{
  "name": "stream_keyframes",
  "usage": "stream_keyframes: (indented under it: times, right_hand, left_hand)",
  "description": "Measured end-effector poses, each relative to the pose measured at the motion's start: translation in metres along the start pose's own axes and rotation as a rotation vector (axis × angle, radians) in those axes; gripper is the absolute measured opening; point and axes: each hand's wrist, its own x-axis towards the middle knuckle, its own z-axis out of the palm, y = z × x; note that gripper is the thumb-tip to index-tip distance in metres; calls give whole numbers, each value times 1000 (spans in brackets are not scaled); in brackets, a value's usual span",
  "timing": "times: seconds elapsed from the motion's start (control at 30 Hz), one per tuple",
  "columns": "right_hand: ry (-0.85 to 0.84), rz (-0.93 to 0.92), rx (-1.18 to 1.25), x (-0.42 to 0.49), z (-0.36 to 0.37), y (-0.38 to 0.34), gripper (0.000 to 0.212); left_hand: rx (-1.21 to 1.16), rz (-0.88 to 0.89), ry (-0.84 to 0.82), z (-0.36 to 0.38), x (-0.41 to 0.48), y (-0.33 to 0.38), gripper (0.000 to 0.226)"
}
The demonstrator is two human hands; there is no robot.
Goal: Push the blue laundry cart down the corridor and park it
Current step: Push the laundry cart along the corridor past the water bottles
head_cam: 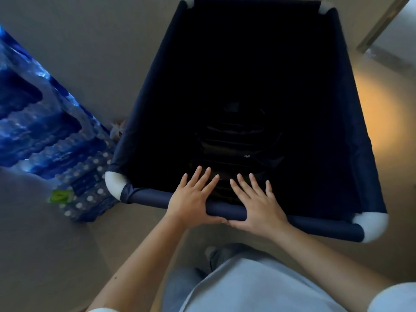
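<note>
Head view: your left hand (191,199) and right hand (256,203) lie flat, fingers straight and spread, on the near rail of the blue laundry cart (146,197), which stands just beside packed water bottles (56,136). Its dark inside is hard to read.

both hands forward, side by side. left hand (192,199): palm down, fingers straight and spread, laid across the top of the cart rail (146,197), thumb stretched along the rail's near side. right hand (258,204): mirror pose, palm down, fingers straight and fanned, thumb pointing toward the left hand. thumb tips meet between the hands; actual contact cannot be told. left forearm (144,255) and right forearm (315,251) bare, entering from the lower corners and converging on the rail.
</note>
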Motion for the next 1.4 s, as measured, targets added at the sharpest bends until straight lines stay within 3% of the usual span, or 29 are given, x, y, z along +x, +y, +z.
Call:
stream_keyframes:
  times: [0.5, 0.9, 1.4]
  right_hand:
    - [88, 271, 26, 87, -24, -106, 94]
    - [22, 405, 88, 167, -50, -119, 97]
    - [74, 476, 218, 291, -100, -98, 99]
  left_hand:
    - [-10, 251, -55, -27, 32, -159, 113]
    - [48, 399, -38, -57, 99, -246, 109]
    - [149, 430, -72, -102, 226, -323, 110]
